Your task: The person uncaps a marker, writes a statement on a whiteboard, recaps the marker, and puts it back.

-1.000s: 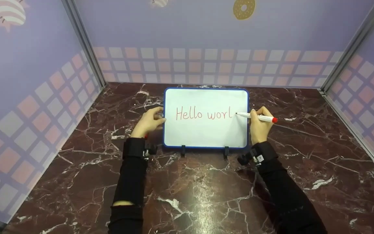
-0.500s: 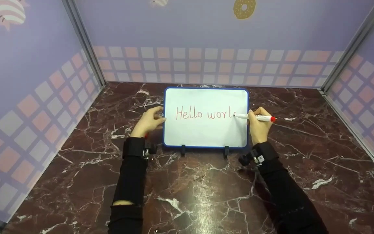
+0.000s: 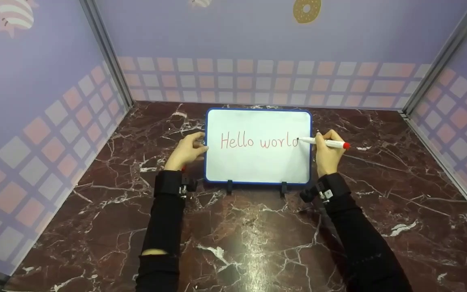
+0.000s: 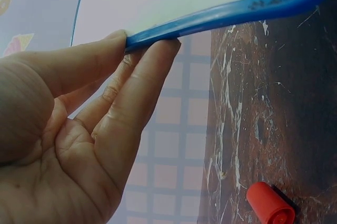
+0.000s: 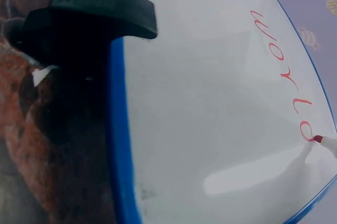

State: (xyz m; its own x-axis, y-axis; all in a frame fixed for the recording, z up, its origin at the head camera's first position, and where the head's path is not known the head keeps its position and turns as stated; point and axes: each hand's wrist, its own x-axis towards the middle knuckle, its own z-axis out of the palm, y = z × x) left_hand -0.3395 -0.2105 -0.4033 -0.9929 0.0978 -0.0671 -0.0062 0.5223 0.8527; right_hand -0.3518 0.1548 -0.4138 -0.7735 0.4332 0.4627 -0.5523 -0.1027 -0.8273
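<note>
A blue-framed whiteboard (image 3: 258,166) stands tilted back on black stand clips (image 3: 230,187), with red writing (image 3: 237,140) that reads "Hello worl" and then a round stroke. My left hand (image 3: 187,152) pinches the board's left edge; in the left wrist view the thumb (image 4: 89,63) lies on the front and the fingers behind. On the other side, my right hand (image 3: 327,153) holds a white marker (image 3: 330,143) with a red end. The marker's red tip (image 5: 318,139) is at the round stroke in the right wrist view, where the hand itself is out of sight.
A red marker cap (image 4: 269,203) lies on the dark marbled table (image 3: 233,235), near the left wrist. Purple panels with a tile pattern (image 3: 274,81) enclose the back and sides. One black clip (image 5: 105,8) overlaps the board's lower frame.
The marker tip has drawn a round stroke after the "l", dipping left and down, then moving up and right. My left hand keeps its place on the board's edge.
</note>
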